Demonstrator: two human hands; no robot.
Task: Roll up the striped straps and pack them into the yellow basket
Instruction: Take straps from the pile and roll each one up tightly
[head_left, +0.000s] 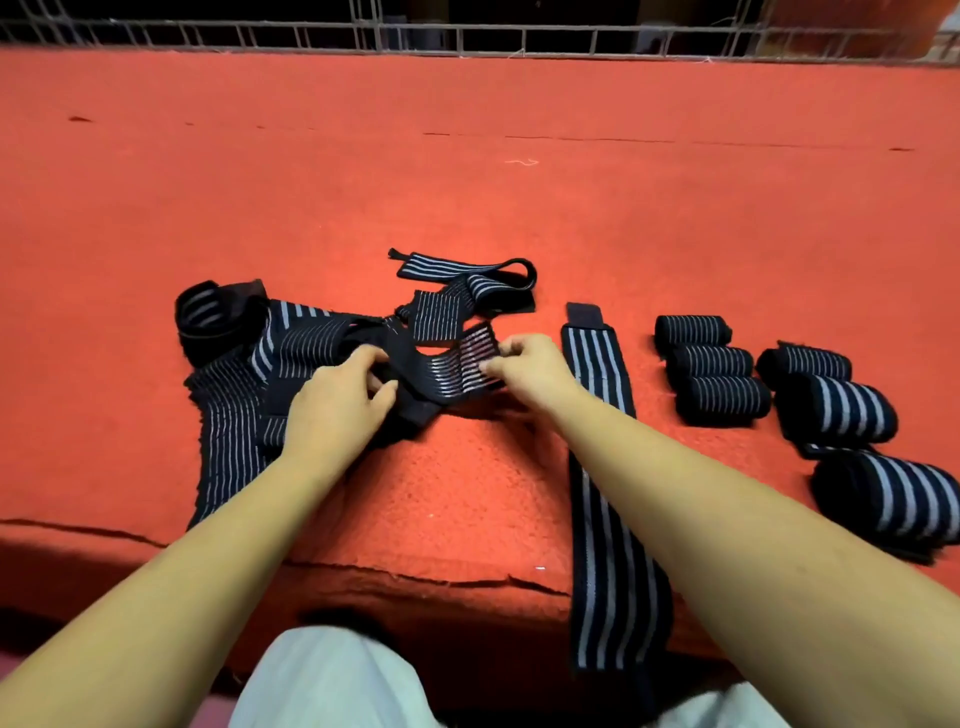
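My left grip and right grip both pinch one thin-striped strap, a stretchy ribbed band, dark with fine pale lines, held between them over the fuzzy red cloth that covers the tabletop. Left of and beyond my left grip lies the tangled pile of loose straps, crumpled and overlapping. Just right of my right grip a flat strap with broad pale stripes runs toward me and hangs over the near edge. Farther right sit six rolled straps, tight cylinders: three fine-striped, three fatter with wide stripes. Beyond everything stands a wire grid.
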